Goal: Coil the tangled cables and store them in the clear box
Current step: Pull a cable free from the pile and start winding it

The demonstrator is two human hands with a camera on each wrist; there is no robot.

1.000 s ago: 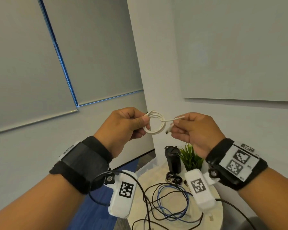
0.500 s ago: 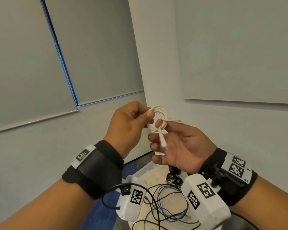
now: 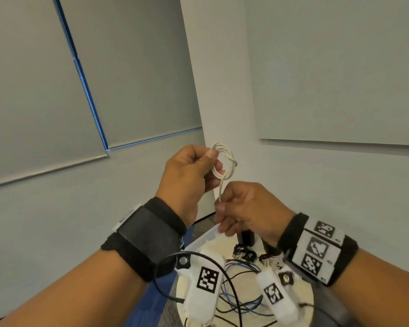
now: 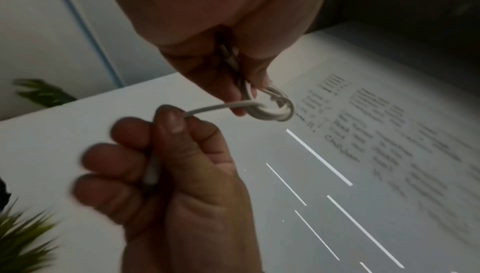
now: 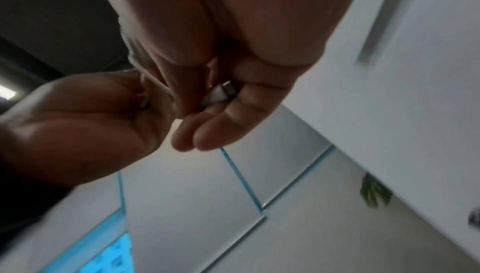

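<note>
Overhead, left hand (image 3: 187, 171) pinches white cable (image 3: 224, 161) coil — right hand (image 3: 246, 208) grips its tail.

grey roller blinds (image 3: 45, 90), green plant (image 4: 23, 236), whiteboard (image 3: 340, 67)

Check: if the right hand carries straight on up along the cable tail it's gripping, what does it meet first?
Most likely the white cable coil pinched by the left hand; the right hand grips the tail directly below it. Depth looks aligned, not certain.

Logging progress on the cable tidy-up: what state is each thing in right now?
White cable: coiled, tail end pulled taut through the loop.
Left hand: pinches the coil.
Right hand: grips the tail and plug.
Black and blue cables: loose, tangled on the round table.
</note>
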